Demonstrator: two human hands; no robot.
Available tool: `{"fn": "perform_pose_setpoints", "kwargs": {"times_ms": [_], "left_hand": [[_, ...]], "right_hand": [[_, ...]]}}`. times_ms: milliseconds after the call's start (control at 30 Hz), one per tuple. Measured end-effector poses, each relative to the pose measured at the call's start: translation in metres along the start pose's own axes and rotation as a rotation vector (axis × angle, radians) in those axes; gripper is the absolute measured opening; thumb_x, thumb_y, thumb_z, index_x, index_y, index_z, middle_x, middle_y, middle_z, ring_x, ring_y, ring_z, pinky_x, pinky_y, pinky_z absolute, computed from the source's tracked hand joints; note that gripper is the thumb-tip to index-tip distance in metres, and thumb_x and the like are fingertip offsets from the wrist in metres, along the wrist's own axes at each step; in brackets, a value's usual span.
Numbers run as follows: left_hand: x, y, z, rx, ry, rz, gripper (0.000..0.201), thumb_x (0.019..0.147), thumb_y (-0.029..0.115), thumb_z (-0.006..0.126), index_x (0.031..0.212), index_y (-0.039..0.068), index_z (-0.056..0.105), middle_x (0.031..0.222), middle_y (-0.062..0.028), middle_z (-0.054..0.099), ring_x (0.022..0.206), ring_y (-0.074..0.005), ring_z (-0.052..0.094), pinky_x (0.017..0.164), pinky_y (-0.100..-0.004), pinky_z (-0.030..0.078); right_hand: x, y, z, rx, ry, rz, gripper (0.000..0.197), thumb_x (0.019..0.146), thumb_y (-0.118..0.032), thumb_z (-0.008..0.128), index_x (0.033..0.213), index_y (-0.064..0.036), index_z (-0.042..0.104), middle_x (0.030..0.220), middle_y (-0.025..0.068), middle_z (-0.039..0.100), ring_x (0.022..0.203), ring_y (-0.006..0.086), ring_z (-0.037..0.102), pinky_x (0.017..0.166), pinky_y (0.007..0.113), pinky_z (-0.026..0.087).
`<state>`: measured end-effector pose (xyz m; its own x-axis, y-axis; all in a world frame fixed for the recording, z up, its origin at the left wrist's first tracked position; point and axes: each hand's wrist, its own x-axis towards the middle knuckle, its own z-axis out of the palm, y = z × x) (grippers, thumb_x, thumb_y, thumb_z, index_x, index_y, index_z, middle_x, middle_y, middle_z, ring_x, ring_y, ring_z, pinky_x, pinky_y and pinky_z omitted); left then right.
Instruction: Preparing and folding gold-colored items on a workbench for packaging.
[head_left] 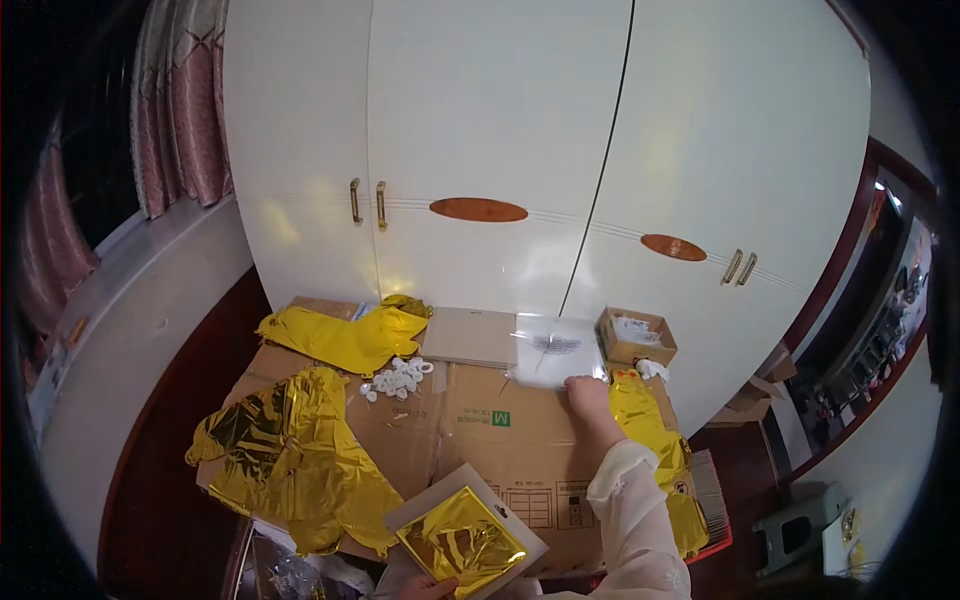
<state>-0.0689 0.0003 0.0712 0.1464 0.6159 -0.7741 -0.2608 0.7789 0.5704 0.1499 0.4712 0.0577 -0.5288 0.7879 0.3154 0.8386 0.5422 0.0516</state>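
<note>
At the lower edge my left hand (432, 588) grips a beige backing card (408, 513) with a folded gold foil sheet (465, 540), probably a flat balloon, lying on it. The card is tilted and has a hanging slot at one corner. My right hand (588, 393) reaches to the far side of the cardboard surface (500, 430). Its fingers are closed on the near edge of a clear plastic bag (548, 345) with dark print. Left of the bag lie plain beige cards (470, 337), beside a heap of small white ring-shaped pieces (398, 380).
Flat gold foil balloons lie at the left (285, 450), far left (350, 335) and right (650, 430). A small open carton (637, 335) with packets stands at the back right. White cupboard doors (480, 120) rise behind. A grey stool (800, 525) is at the right.
</note>
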Motion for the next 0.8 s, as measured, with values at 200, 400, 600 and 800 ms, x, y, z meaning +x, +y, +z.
{"fn": "perform_pose_setpoints", "kwargs": {"times_ms": [200,400,600,800], "left_hand": [[0.038,-0.038,-0.001,0.096,0.231,0.033,0.036,0.089,0.040,0.068,0.076,0.007,0.069,0.054,0.0017,0.051,0.048,-0.0073,0.044,0.046,-0.0249,0.032],[0.046,-0.049,-0.018,0.128,0.184,0.123,0.037,0.089,0.040,0.069,0.083,0.004,0.070,0.058,0.0000,0.055,0.050,-0.0086,0.047,0.046,-0.0253,0.035],[0.019,-0.043,-0.023,0.026,0.303,0.190,0.023,0.093,0.023,0.065,0.092,0.000,0.068,0.078,-0.0054,0.064,0.064,-0.0132,0.058,0.055,-0.0293,0.047],[0.002,-0.035,-0.011,-0.428,0.159,0.429,0.014,0.094,0.012,0.059,0.100,0.000,0.064,0.087,-0.0047,0.063,0.078,-0.0151,0.060,0.071,-0.0328,0.050]], "right_hand": [[0.004,0.006,-0.026,0.477,0.329,0.269,0.015,0.081,-0.021,0.069,0.078,-0.0070,0.064,0.079,0.0128,0.067,0.077,0.0334,0.065,0.067,0.043,0.050],[-0.017,-0.010,-0.063,0.438,0.441,0.231,0.017,0.083,-0.018,0.067,0.087,-0.0049,0.058,0.084,0.0147,0.067,0.073,0.0356,0.063,0.066,0.041,0.049],[-0.139,-0.094,-0.126,0.133,0.093,-0.402,0.023,0.079,-0.011,0.057,0.101,-0.0071,0.056,0.101,0.0097,0.062,0.078,0.0293,0.064,0.064,0.041,0.050],[-0.207,-0.130,-0.089,0.136,0.102,-0.379,0.035,0.082,-0.032,0.067,0.103,-0.0054,0.058,0.111,0.0102,0.065,0.095,0.0261,0.066,0.075,0.038,0.055]]}}
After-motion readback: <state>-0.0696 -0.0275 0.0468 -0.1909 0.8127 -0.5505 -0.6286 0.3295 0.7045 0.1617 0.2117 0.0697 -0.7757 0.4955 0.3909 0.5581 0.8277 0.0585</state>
